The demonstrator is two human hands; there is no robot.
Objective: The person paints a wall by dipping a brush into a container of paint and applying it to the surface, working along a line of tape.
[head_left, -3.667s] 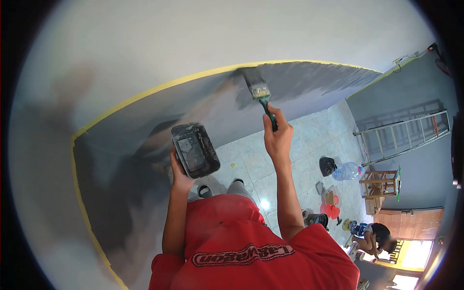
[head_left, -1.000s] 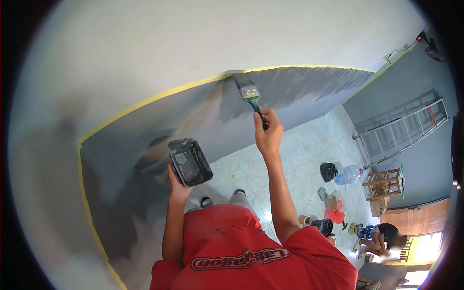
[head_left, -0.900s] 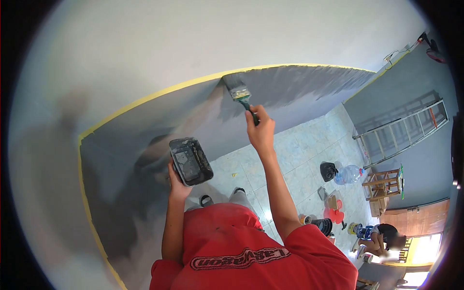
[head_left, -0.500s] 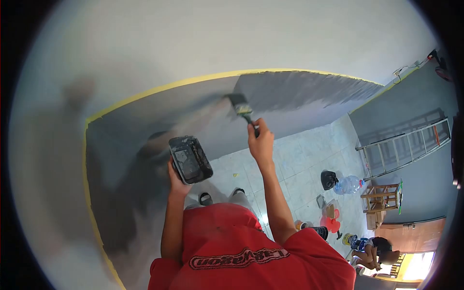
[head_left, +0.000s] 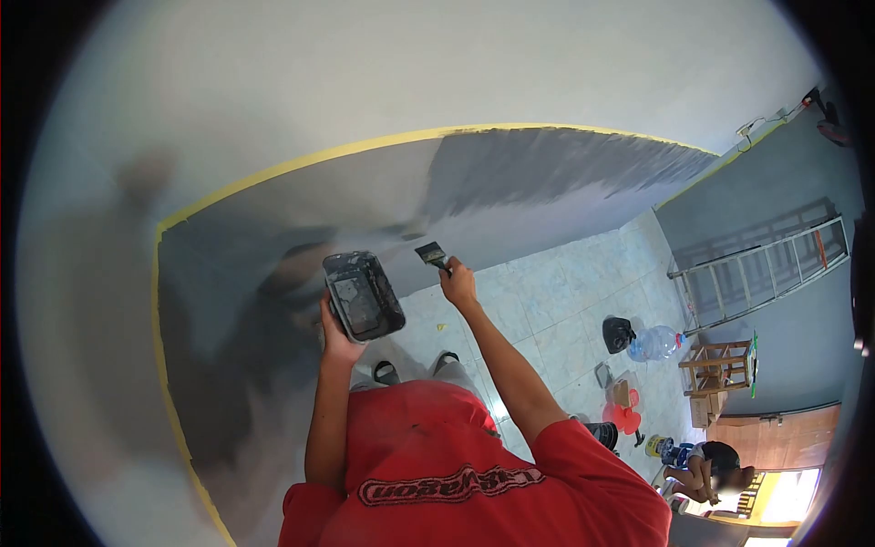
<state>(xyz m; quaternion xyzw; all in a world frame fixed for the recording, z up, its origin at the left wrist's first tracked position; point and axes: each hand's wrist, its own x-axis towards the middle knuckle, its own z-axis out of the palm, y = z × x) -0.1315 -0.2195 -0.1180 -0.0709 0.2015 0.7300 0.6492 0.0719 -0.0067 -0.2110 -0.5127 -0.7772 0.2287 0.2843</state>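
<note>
My left hand (head_left: 341, 339) grips a dark rectangular paint tray (head_left: 392, 314) from its lower left side, with grey paint smeared inside. My right hand (head_left: 459, 284) is closed around the handle of a paintbrush (head_left: 430, 254), whose dark bristles point up and left, to the right of the tray. Ahead is a wall with dark grey paint (head_left: 510, 169) on part of its lower section. A strip of yellow masking tape (head_left: 319, 153) borders the painted area from the white wall (head_left: 410, 64) above.
On the tiled floor (head_left: 538, 301) stand a black bag (head_left: 618, 335), a large clear bottle (head_left: 654, 344) and paint containers (head_left: 658, 446). A ladder (head_left: 766, 278) leans at the right wall near a wooden stool (head_left: 718, 367). Another person (head_left: 706, 469) crouches at lower right.
My right hand has brought the paintbrush down and left, away from the upper wall and nearer the paint tray. My left hand with the tray has hardly moved.
</note>
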